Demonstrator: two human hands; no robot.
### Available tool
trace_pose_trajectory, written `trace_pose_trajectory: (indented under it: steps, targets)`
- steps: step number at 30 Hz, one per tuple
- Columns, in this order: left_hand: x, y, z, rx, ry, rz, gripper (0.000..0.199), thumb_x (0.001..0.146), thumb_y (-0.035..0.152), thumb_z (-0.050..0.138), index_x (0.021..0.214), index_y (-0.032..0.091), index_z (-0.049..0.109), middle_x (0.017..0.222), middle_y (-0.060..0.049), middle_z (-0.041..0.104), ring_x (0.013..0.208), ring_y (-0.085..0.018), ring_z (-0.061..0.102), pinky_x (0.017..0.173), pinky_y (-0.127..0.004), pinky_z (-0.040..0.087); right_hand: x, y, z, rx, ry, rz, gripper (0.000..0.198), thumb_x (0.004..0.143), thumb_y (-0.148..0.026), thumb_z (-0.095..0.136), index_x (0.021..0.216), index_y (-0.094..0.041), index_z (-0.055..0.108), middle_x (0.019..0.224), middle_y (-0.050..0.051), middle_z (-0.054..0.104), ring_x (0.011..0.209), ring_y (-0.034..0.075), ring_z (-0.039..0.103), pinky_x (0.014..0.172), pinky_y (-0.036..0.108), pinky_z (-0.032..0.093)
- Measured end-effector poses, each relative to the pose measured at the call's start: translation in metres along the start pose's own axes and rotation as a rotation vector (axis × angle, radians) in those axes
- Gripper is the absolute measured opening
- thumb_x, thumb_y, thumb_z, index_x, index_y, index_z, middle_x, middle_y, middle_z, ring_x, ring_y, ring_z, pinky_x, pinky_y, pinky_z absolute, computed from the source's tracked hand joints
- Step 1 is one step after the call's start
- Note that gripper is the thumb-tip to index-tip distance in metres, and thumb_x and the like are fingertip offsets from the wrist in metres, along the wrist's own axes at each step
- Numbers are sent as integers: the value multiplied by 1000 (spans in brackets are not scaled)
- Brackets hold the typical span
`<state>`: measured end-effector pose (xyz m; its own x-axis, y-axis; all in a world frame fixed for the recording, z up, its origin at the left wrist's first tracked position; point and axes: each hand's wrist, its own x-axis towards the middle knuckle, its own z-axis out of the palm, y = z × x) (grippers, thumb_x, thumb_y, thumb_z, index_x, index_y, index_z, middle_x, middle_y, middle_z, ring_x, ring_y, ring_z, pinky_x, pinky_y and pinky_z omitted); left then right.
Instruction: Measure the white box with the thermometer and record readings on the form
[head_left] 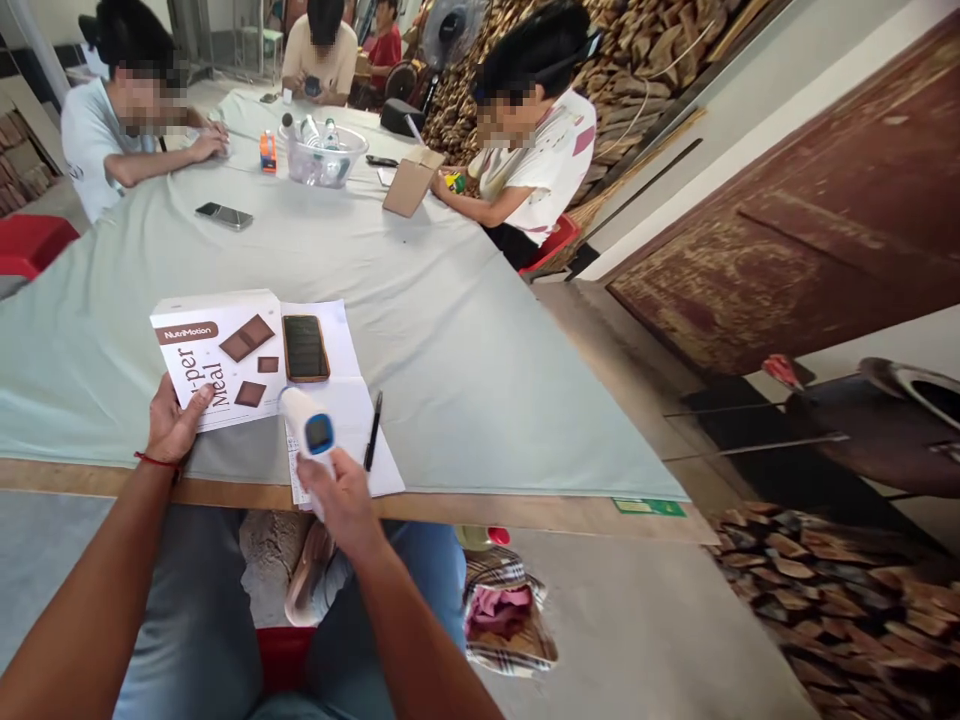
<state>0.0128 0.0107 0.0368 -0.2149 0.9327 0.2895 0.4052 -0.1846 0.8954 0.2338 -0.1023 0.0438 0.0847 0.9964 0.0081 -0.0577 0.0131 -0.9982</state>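
My left hand (175, 418) grips the lower left corner of a white box (196, 325) printed with brown chocolate pieces and "NutriMotion". The box is tilted so its printed face is toward me. In my right hand (346, 497) is a white infrared thermometer (301, 408) with a blue-rimmed screen, held by its handle just right of the box. White sheets of paper (346, 395) lie under it, with a dark phone (306, 348) on their upper part and a black pen (373, 432) along their right side.
The cloth-covered table (480, 400) reaches away to three seated people. On it are a clear plastic basket (324, 170) of bottles, another phone (223, 215), an orange item (268, 152) and a brown cardboard box (409, 183). Stacked firewood (847, 600) lies at the lower right.
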Motion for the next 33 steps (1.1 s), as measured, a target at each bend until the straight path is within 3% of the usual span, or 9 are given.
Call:
trace_pose_trajectory:
  steps: [3,6,21,33]
  targets:
    - [0,0,1,-10,-43,-9,71,68,70,64,109,12,60,101,-12,70,93,-26,65,82,-36,55,5,6,36,13,-63,-34,36,83,-52,55,68,-20,49,59,-3,45,57,12,40,53,24,36]
    - [0,-2,1,-30,-65,-11,73,69,71,64,110,11,62,102,-13,71,93,-26,66,84,-36,54,16,15,47,-29,-64,-34,38,84,-55,52,68,-21,48,60,-3,45,59,12,41,55,24,36]
    - [0,-3,-3,-89,-104,-89,80,65,76,66,114,13,61,110,-15,72,101,-33,67,89,-44,56,22,28,54,-155,-36,-135,35,87,-50,52,94,-17,61,82,5,64,76,19,57,69,29,47]
    - [0,-5,-3,-76,-87,-124,90,61,78,66,121,11,59,114,-16,70,106,-34,65,94,-46,53,22,37,55,-103,-76,-95,40,89,-53,51,99,-16,61,84,4,61,78,18,54,72,29,45]
